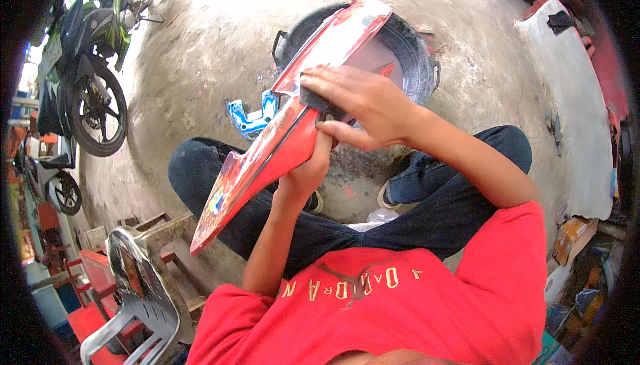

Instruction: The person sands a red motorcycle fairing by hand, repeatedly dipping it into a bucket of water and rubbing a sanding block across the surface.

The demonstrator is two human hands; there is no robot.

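Observation:
A long, glossy red motorcycle body panel [288, 140] slants across my lap, its far end over a round black basin [417, 52]. My left hand [307, 168] grips the panel's edge near the middle, with the fingers partly hidden behind it. My right hand [367, 106] is closed on a dark grey sanding piece [311, 99], pressed against the panel's surface; whether it is a block or folded sandpaper cannot be made out. Cloudy liquid fills part of the basin, and a small red piece [385, 70] shows there.
A blue and white plastic part [253, 117] lies on the concrete floor left of the basin. Motorcycles [97, 108] stand at the far left. A grey plastic chair [143, 298] is at the near left. A pale panel [567, 112] and clutter line the right side.

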